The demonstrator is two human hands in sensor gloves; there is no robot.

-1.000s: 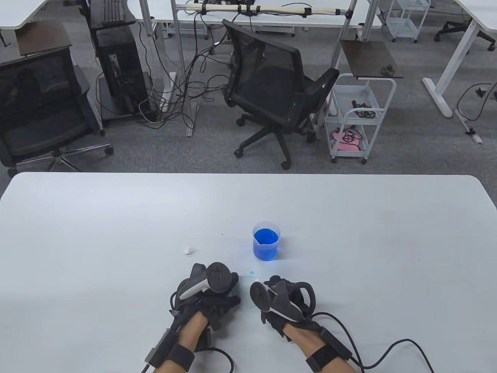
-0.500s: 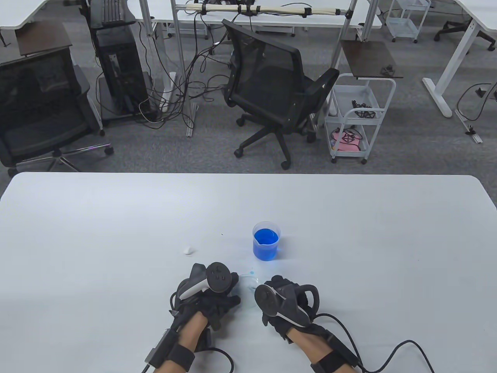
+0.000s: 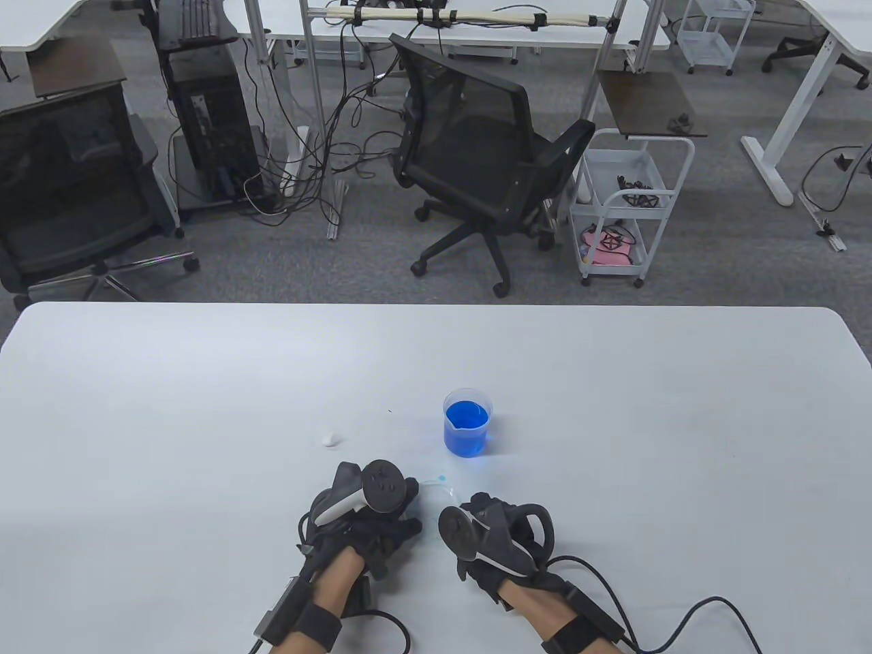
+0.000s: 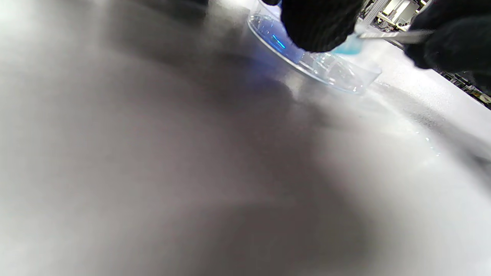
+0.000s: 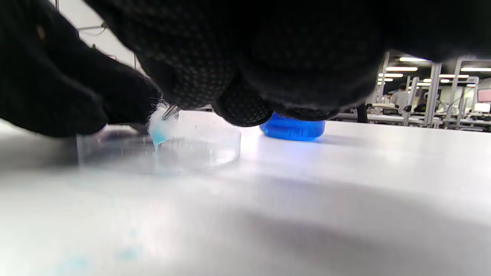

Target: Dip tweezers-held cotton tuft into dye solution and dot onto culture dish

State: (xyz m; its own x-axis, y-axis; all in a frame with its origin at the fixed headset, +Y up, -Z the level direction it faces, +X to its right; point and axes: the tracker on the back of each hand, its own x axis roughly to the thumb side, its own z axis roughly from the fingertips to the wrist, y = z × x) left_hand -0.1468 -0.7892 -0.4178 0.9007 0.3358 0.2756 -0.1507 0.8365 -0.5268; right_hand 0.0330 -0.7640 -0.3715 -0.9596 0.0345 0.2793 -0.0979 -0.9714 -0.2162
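A clear culture dish (image 3: 436, 486) lies on the white table between my hands, also in the left wrist view (image 4: 337, 73) and the right wrist view (image 5: 199, 149). My right hand (image 3: 477, 507) pinches metal tweezers (image 4: 395, 36) that hold a cotton tuft (image 5: 158, 128), stained light blue, with its tip down inside the dish. My left hand (image 3: 407, 521) rests against the dish's left rim, one fingertip (image 4: 322, 23) over it. A beaker of blue dye (image 3: 466, 421) stands just beyond the dish, to the right.
A loose white cotton ball (image 3: 331, 439) lies on the table beyond my left hand. Faint blue spots mark the table near the dish (image 3: 441, 476). Glove cables (image 3: 681, 613) trail off the near edge at the right.
My right hand shifted slightly right, then back left and a little nearer, staying at the dish. My left hand, the dish and the beaker have not moved.
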